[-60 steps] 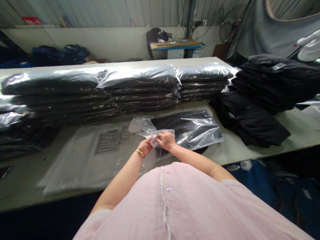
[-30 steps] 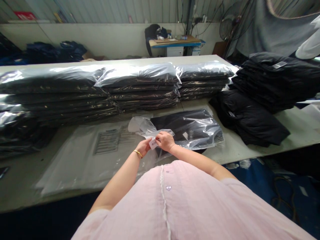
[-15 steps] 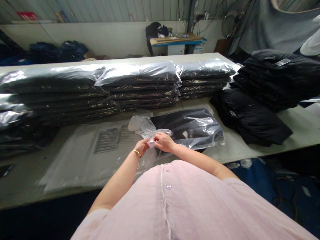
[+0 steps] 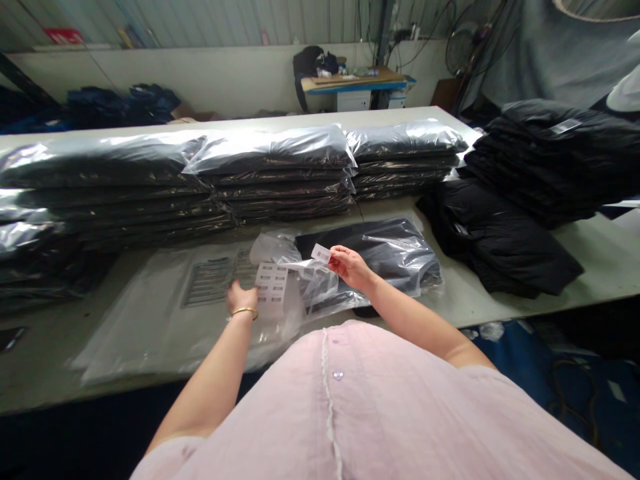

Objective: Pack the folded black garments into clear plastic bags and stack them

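Observation:
My right hand (image 4: 349,265) pinches a small white printed sticker (image 4: 321,253) by its right end. It is above a black garment (image 4: 345,233) in a clear plastic bag (image 4: 395,250). To the left, my left hand (image 4: 242,298), with a gold bangle at the wrist, is slightly blurred. Its thumb and fingers are apart, and the thumb is at the left edge of a white sticker sheet (image 4: 271,287) with several printed labels. Beneath that hand and sheet lie flat clear plastic bags (image 4: 155,307) with dark printed text.
Stacks of bagged dark garments (image 4: 280,173) line the far side of the table (image 4: 540,300). Loose black garments (image 4: 505,233) are piled at the right. A dark flat object (image 4: 11,339) lies at the left edge. Farther back stands another desk (image 4: 355,81).
My hands have moved apart. The right has risen with a sticker between its fingers; the left has shifted left and away from the sheet, which now lies flat.

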`<state>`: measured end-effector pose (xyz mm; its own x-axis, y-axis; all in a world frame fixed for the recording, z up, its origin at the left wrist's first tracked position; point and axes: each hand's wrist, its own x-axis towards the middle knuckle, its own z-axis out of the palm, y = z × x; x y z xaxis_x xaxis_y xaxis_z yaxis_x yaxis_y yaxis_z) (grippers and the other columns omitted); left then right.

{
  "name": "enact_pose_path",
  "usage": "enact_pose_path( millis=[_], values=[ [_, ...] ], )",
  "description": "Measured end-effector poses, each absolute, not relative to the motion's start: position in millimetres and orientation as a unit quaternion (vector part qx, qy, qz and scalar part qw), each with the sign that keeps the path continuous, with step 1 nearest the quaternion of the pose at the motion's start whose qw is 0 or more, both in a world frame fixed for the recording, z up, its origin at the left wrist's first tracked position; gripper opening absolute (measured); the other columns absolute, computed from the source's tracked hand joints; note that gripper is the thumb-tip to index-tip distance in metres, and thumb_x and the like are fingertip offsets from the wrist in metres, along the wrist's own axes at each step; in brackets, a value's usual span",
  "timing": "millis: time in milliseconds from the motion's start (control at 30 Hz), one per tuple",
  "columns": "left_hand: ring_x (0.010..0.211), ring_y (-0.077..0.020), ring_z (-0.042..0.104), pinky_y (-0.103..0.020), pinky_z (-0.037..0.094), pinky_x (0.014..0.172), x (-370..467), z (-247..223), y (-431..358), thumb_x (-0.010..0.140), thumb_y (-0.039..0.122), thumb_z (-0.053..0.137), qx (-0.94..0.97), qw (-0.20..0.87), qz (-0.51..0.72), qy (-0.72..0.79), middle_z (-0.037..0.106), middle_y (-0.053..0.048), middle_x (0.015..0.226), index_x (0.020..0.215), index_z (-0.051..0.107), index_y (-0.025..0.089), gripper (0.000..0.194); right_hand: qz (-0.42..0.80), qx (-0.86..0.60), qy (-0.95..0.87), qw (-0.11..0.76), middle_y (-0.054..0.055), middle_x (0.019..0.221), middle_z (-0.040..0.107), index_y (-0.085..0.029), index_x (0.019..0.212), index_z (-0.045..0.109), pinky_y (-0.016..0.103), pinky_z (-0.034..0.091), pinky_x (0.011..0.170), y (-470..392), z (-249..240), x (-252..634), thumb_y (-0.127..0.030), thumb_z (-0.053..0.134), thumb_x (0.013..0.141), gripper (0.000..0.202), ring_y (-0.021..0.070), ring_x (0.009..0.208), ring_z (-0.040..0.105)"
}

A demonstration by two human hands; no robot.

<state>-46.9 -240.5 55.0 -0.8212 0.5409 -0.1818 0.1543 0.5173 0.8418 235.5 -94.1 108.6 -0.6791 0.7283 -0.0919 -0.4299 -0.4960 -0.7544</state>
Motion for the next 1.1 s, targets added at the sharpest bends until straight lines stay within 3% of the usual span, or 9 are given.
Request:
enact_pose_path(
  millis=[67,133,300,433,733,867,967,1033,1100],
  values=[
    [0.14,-0.0353,0.031,-0.051,0.021,0.115,-33.3,74.4,-228.5,0.074,0.021,0.066,0.253,0.033,0.411,0.875,0.041,-0.023,0.147,0.139,0.045,0.01,0.068,0.848,-0.206,-0.346,0.346,-0.002,0.076,0.065,-0.019,0.083,0.058,0.019,0.052,0.064,-82.1,109.1,250.0,-0.031,0.079,0.07,0.027,0.0088,0.067,0.061],
    [0.143,-0.0312,0.025,-0.048,0.016,0.118,-10.0,94.7,-209.5,0.079,0.023,0.063,0.345,-0.014,0.414,0.842,0.037,-0.017,0.151,0.14,0.045,0.014,0.064,0.846,-0.221,-0.331,0.356,-0.001,0.077,0.066,-0.019,0.084,0.058,0.019,0.052,0.064,-69.0,107.4,264.8,-0.028,0.076,0.073,0.023,0.0094,0.069,0.062],
    [0.136,-0.0278,0.038,-0.039,0.024,0.118,70.1,121.6,-153.7,0.073,0.026,0.073,0.525,0.238,0.463,0.673,0.057,-0.007,0.134,0.113,0.068,0.024,0.04,0.815,-0.265,-0.317,0.407,-0.002,0.08,0.067,-0.021,0.086,0.058,0.02,0.053,0.065,-30.4,100.9,307.6,-0.026,0.072,0.077,0.018,0.0103,0.072,0.064],
    [0.14,-0.0313,0.032,-0.041,0.019,0.118,121.0,100.6,-129.8,0.057,0.028,0.086,0.611,0.373,0.378,0.587,0.047,-0.007,0.146,0.112,0.069,0.027,0.058,0.778,-0.318,-0.324,0.433,-0.003,0.077,0.067,-0.021,0.083,0.057,0.02,0.051,0.063,0.5,89.5,349.3,-0.027,0.071,0.076,0.017,0.0101,0.07,0.063],
    [0.149,-0.031,0.003,-0.053,0.001,0.117,125.4,20.9,-165.1,0.072,0.041,0.072,0.801,0.273,0.01,0.533,0.006,-0.008,0.163,0.148,0.034,0.035,0.085,0.784,-0.4,-0.335,0.337,-0.001,0.077,0.068,-0.019,0.079,0.06,0.024,0.05,0.065,-3.6,17.3,428.9,-0.029,0.078,0.065,0.024,0.0121,0.069,0.064],
    [0.144,-0.033,0.023,-0.049,0.013,0.117,118.9,28.4,-160.5,0.07,0.044,0.074,0.781,0.323,0.072,0.53,0.029,-0.007,0.158,0.138,0.049,0.036,0.074,0.796,-0.392,-0.317,0.336,0.0,0.077,0.068,-0.019,0.076,0.06,0.025,0.051,0.066,-10.9,-0.2,436.5,-0.028,0.079,0.064,0.024,0.0132,0.069,0.064],
    [0.117,-0.0305,0.057,-0.038,0.036,0.106,126.0,41.9,-133.1,0.069,0.047,0.076,0.716,0.358,0.193,0.567,0.067,-0.01,0.115,0.1,0.073,0.029,0.036,0.804,-0.387,-0.308,0.33,0.0,0.076,0.068,-0.019,0.075,0.061,0.025,0.052,0.066,-7.6,-2.4,434.9,-0.026,0.08,0.063,0.023,0.0129,0.069,0.064],
    [0.098,-0.0276,0.064,-0.034,0.041,0.1,138.8,48.6,-108.8,0.071,0.046,0.074,0.676,0.338,0.268,0.597,0.067,-0.008,0.081,0.072,0.07,0.026,0.021,0.808,-0.388,-0.304,0.324,0.0,0.075,0.068,-0.018,0.075,0.061,0.025,0.052,0.067,-4.4,-2.4,433.9,-0.025,0.08,0.063,0.024,0.0128,0.07,0.065],
    [0.097,-0.0272,0.064,-0.035,0.04,0.101,156.8,50.7,-85.9,0.075,0.043,0.071,0.665,0.31,0.304,0.608,0.064,-0.008,0.076,0.066,0.066,0.025,0.021,0.81,-0.389,-0.299,0.32,0.001,0.076,0.068,-0.018,0.076,0.061,0.025,0.052,0.068,-2.0,-2.8,433.8,-0.025,0.08,0.063,0.024,0.0129,0.07,0.065]
  ],
)
